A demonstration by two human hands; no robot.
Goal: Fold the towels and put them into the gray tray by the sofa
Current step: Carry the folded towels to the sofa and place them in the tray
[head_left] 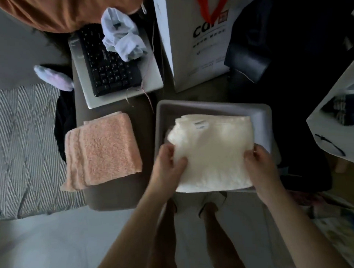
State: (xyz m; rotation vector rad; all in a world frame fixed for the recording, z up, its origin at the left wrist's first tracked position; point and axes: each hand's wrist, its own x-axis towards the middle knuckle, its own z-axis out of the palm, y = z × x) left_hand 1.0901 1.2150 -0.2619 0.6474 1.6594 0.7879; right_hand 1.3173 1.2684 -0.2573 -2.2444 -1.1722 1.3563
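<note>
- Towel (213,150), cream-white and folded into a thick rectangle, sits between my two hands over the gray tray (215,106), covering most of the tray's inside; whether it already rests on the bottom I cannot tell.
- My left hand (169,164) grasps the towel's near left corner, thumb on top of the cloth and the other fingers curled at its edge.
- My right hand (259,163) grasps the near right corner in the same way, fingers wrapped over the edge.
- A small label shows on the towel's far side, blurred, so I cannot read it.
- The tray stands on the brown sofa seat (122,194), its far rim and right wall bare.
- A folded peach towel (102,150) lies on the same seat just beside the tray, to its left, apart from my hands.
- Beyond the peach towel a black keyboard (109,64) lies on a silver laptop (150,80), with crumpled white socks (122,35) on top of the keys.
- A white paper bag (193,59) with red handles stands behind the tray.
- My bare legs (215,232) show below the tray.
</note>
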